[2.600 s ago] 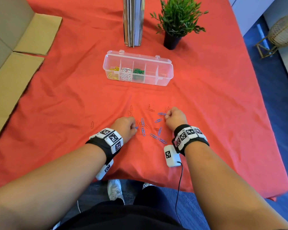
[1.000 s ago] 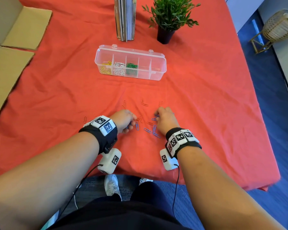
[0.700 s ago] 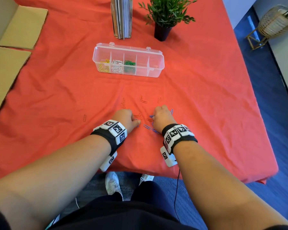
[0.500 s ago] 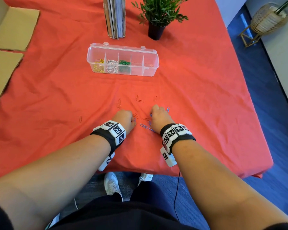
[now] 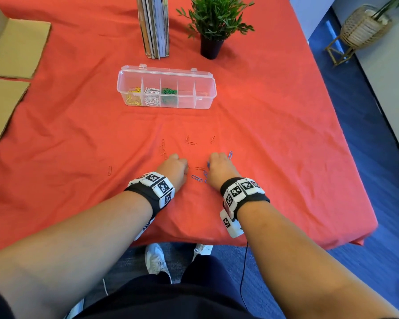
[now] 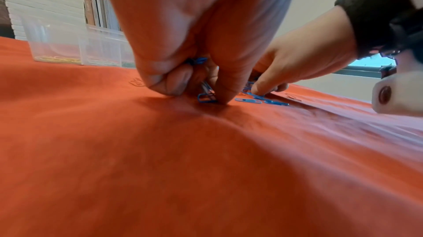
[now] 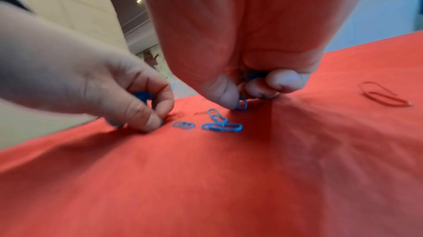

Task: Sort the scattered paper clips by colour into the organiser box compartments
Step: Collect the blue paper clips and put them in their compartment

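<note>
Blue clips getting rounded up on the red-cloth tabletop (image 5: 274, 134)

Far side, the clear plastic organiser box (image 5: 203, 104) holds yellow, white and green. Since a couple seconds ago fewer loose blue paper clips (image 5: 196, 178) lie near, so blue's nearly gathered. Left hand (image 5: 173, 168) and right hand (image 5: 218, 166) each pinch blue clips; red wire clips (image 5: 190, 141) wait. No readable writing, just wristband markers.

Red cloth (image 5: 274, 134) covered the bench. At its far edge stood upright books (image 5: 154, 26) with a potted plant (image 5: 213, 24) just beside them on the right. Flattened cardboard (image 5: 7, 65) lay at the left edge. A wicker basket (image 5: 362, 31) stood on the blue floor (image 5: 378, 157) at right.
</note>
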The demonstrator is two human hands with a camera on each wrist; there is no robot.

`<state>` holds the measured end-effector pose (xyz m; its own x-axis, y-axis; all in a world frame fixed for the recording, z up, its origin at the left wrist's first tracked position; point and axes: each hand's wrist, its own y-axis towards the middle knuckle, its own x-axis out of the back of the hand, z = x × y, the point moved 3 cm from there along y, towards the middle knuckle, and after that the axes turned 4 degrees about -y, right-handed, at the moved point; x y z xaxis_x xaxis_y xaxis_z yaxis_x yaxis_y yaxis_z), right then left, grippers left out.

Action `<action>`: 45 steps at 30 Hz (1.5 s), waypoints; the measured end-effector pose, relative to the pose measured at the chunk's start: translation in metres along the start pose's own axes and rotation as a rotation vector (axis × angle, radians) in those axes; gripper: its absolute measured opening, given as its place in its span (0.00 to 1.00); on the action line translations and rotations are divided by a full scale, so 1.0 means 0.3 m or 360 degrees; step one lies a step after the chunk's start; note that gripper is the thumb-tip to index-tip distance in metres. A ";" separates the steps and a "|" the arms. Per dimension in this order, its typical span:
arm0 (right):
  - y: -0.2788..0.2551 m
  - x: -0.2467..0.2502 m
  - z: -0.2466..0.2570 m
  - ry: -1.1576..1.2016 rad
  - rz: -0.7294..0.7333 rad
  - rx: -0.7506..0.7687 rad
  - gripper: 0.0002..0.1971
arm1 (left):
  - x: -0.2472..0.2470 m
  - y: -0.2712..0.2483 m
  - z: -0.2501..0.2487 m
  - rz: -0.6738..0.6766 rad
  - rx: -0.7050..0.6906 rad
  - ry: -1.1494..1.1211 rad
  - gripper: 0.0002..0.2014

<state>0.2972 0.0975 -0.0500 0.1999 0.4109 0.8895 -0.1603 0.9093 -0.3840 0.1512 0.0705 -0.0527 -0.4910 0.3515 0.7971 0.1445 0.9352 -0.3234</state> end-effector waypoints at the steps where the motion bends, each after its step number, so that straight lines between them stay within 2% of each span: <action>1: 0.014 0.004 -0.014 0.0102 0.0006 -0.0014 0.13 | 0.000 -0.003 0.003 -0.0005 -0.0036 -0.0018 0.09; 3: 0.036 0.026 -0.060 0.0438 -0.0020 -0.0145 0.07 | 0.004 -0.013 0.010 -0.0026 -0.0082 -0.0050 0.09; 5: 0.034 0.055 -0.114 0.1001 -0.0020 -0.0358 0.12 | 0.015 -0.020 0.009 -0.0059 -0.0062 -0.0194 0.09; 7: 0.014 0.088 -0.162 0.1589 -0.0034 -0.0488 0.15 | 0.031 -0.026 -0.001 -0.0046 0.0075 -0.0519 0.08; 8: 0.004 0.105 -0.184 0.1811 -0.0050 -0.0530 0.16 | 0.036 -0.027 -0.006 -0.0006 0.0189 -0.0791 0.07; 11: -0.015 0.142 -0.235 0.2304 -0.0106 -0.0667 0.14 | 0.047 -0.042 -0.020 0.0131 0.0677 -0.1940 0.11; 12: -0.015 0.144 -0.244 0.2404 -0.0112 -0.0694 0.12 | 0.056 -0.052 -0.027 0.0184 0.0797 -0.2244 0.11; 14: -0.008 0.142 -0.246 0.2448 -0.0129 -0.0719 0.09 | 0.072 -0.063 -0.040 0.0312 0.0899 -0.2580 0.11; 17: 0.026 0.120 -0.242 0.2029 -0.0178 -0.0758 0.08 | 0.078 -0.060 -0.048 0.0410 0.0893 -0.2700 0.15; 20: 0.060 0.110 -0.235 0.1580 -0.0123 -0.0754 0.09 | 0.081 -0.064 -0.065 0.0469 0.0862 -0.2619 0.15; 22: 0.078 0.104 -0.237 0.1636 -0.0085 -0.0815 0.08 | 0.070 -0.062 -0.076 0.0395 0.0853 -0.2389 0.11; 24: 0.085 0.120 -0.236 0.1516 -0.0114 -0.0811 0.10 | 0.053 -0.050 -0.073 0.0202 0.0723 -0.1906 0.09; 26: 0.096 0.139 -0.230 0.1040 -0.0156 -0.0685 0.15 | 0.041 -0.033 -0.067 0.0024 0.0423 -0.1235 0.11; 28: 0.096 0.147 -0.207 0.0591 -0.0144 -0.0594 0.16 | 0.035 -0.024 -0.076 -0.0017 0.0141 -0.0649 0.08; 29: 0.101 0.140 -0.198 0.0468 -0.0152 -0.0559 0.14 | 0.031 -0.022 -0.081 -0.0010 0.0053 -0.0432 0.08; 31: 0.103 0.127 -0.174 0.0294 -0.0157 -0.0559 0.19 | 0.018 -0.019 -0.090 0.0005 -0.0063 -0.0128 0.12; 33: 0.090 0.115 -0.152 0.0200 -0.0127 -0.0579 0.21 | 0.000 -0.016 -0.091 0.0045 -0.0131 0.0013 0.12; 35: 0.088 0.104 -0.134 0.0153 -0.0091 -0.0482 0.20 | -0.020 -0.016 -0.079 0.0079 -0.0119 0.0056 0.09; 38: 0.052 0.082 -0.087 0.0127 0.0048 -0.0182 0.11 | -0.033 -0.017 -0.065 0.0133 -0.0063 0.0057 0.08; 40: 0.018 0.050 -0.062 0.0117 0.0125 -0.0084 0.03 | -0.035 -0.015 -0.061 0.0166 -0.0048 0.0051 0.10; 41: -0.001 0.036 -0.048 0.0135 0.0124 -0.0074 0.02 | -0.035 -0.014 -0.058 0.0176 -0.0044 0.0059 0.11; 45: -0.043 -0.015 0.001 0.0122 0.0064 -0.0056 0.13 | -0.034 -0.030 -0.047 0.0173 -0.0044 0.0094 0.12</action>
<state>0.2981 0.0839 -0.0489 0.2677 0.4497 0.8521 -0.1361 0.8932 -0.4286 0.1671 0.0590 -0.0507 -0.4199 0.4522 0.7869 0.2184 0.8919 -0.3960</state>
